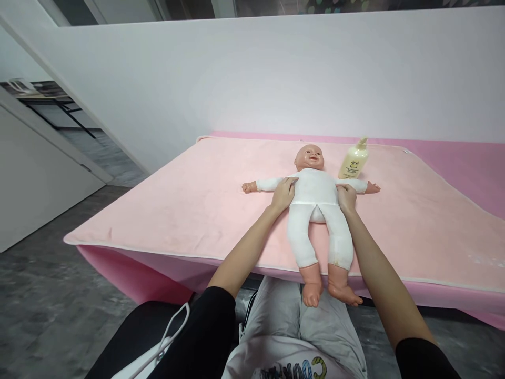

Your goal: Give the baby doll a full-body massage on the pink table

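On a pink cloth lies a baby doll point(316, 187) on its back, with a white cloth body and plastic head, hands and feet. Its arms stretch out sideways, and its feet hang past the table's front edge. My left hand point(284, 193) grips the doll's torso on the left, below the armpit. On the opposite side, my right hand point(347, 198) is closed against the torso under the other arm. Some fingertips of both hands are hard to make out. A pale yellow pump bottle point(354, 160) leans beside the doll's arm at the right, apart from my hands.
The pink cloth point(189, 195) covers the table and hangs over its front edge. Behind it rises a white wall point(276, 79). My legs point(276, 310) are under the front edge. A white cable point(168, 337) lies near my left arm. A door point(43, 173) stands at the far left.
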Tool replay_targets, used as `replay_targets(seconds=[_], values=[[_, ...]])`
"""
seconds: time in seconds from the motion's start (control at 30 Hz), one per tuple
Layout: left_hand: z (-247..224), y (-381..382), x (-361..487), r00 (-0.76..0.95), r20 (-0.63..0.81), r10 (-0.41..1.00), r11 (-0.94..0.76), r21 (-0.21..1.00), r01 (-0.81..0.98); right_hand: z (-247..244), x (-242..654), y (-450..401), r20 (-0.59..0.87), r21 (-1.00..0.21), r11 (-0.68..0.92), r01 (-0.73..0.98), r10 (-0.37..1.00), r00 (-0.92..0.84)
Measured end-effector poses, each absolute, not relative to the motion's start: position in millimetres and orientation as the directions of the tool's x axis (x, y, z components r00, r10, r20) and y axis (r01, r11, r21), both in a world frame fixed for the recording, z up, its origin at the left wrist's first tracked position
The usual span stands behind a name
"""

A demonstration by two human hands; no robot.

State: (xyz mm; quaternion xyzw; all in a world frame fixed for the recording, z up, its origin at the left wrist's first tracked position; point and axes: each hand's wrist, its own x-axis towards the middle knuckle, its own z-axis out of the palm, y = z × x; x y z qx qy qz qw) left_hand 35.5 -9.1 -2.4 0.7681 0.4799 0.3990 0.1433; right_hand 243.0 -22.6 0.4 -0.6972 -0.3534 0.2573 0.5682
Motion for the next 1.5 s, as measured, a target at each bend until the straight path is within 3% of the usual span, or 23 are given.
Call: replay_targets(seconds=[1.5], values=[[-2.7, -8.5, 35.2, 0.226, 0.476, 0.850, -0.501, 0.599, 0.625, 3.9, 242.3, -24.1, 0.024, -0.967, -0.136, 0.213, 0.789, 0.613]])
